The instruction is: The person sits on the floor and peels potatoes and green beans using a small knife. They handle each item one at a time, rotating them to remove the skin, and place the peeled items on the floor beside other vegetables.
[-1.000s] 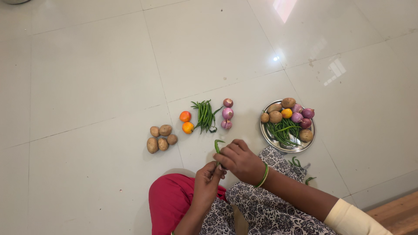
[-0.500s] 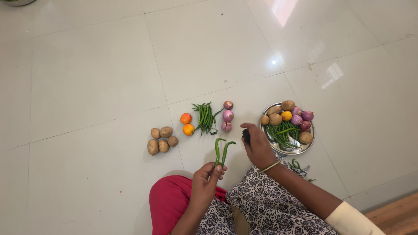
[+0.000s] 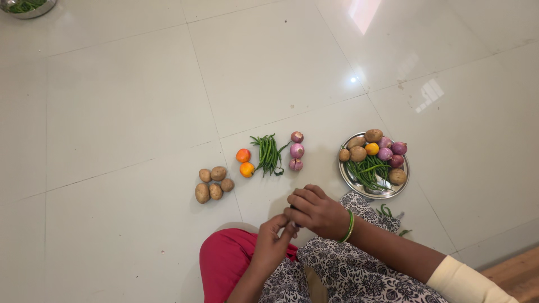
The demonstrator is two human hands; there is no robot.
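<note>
Right hand (image 3: 315, 212) back from steel plate (image 3: 347, 175) to left hand (image 3: 274, 238)

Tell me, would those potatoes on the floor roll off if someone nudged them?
Probably only a little. The potatoes look lumpy and uneven rather than round, so each would likely wobble and stop. They lie bunched in a cluster, seemingly touching, so a push on one would probably shift its neighbours. The tiled floor looks glossy and reflects light, so they might slide rather than grip.
</note>
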